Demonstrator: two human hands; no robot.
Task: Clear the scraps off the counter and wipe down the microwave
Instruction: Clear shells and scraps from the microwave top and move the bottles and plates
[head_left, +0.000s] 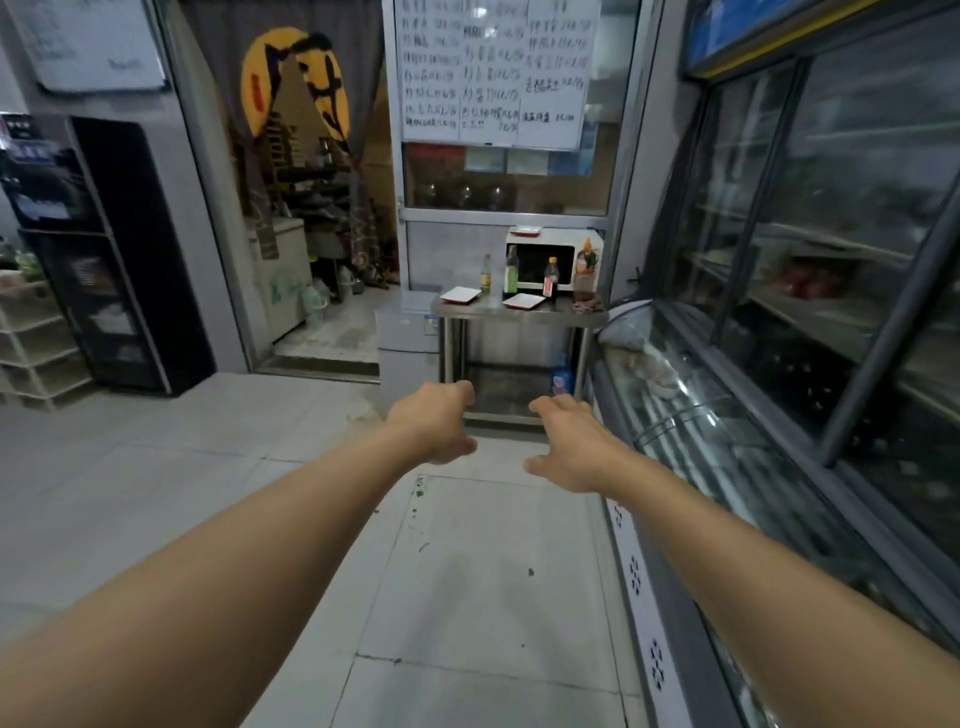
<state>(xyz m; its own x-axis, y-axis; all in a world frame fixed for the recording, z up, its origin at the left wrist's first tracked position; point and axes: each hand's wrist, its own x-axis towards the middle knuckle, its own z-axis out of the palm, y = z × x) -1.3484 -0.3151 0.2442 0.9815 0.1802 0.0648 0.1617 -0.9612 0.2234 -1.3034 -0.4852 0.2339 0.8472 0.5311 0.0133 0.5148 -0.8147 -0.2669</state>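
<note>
Both hands hang out in front with nothing in them: the left hand (435, 423) has its fingers loosely curled downward and touches nothing, and the right hand (566, 447) is spread a little wider, thumb out to the side, fingers relaxed, also empty. They are near one another but apart, over the tiled floor (467, 571), well short of the work

Going left to right across what lies ahead: a dark fridge cabinet (104, 260) stands at the far left, then a curtained doorway (306, 156), then the steel counter (514, 310) against the back wall, and a long glass display case (727, 415) runs down the right side. On the counter sit two flat white plates (460, 295), several sauce bottles (511, 270) and, behind them, the white microwave (550, 257) with a small tray on its roof. A dark crumpled thing, perhaps a cloth (586, 306), lies at the counter's right end; whether scraps lie on the plates is too small to tell

The step in hand looks like the approach, with nothing yet cleared or wiped. To do it well, walk straight up the aisle, keep the right arm clear of the display case, and stop square to the counter so both plates and the bottles are within easy reach before lifting anything
</note>
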